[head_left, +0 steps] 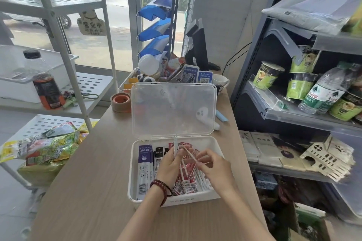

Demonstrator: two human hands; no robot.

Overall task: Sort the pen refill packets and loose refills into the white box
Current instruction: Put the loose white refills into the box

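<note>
The white box (131,191) stands on the wooden counter with its clear lid (172,109) tipped up behind it. A purple-and-white refill packet (144,162) lies at its left, a black one (159,155) beside it, red packets (186,185) and loose white refills (203,181) at the right. Both hands hover over the box. My left hand (170,166) grips several loose refills (175,144) that stick up past the rim. My right hand (214,165) pinches one thin refill (189,152) slanting toward the left hand.
Tape roll (120,101) and a tray of desk clutter (156,74) lie behind the box. A white rack at left holds a drink bottle (46,84) and snack bags (49,148). A grey shelf with cups and water bottles (321,92) stands at right.
</note>
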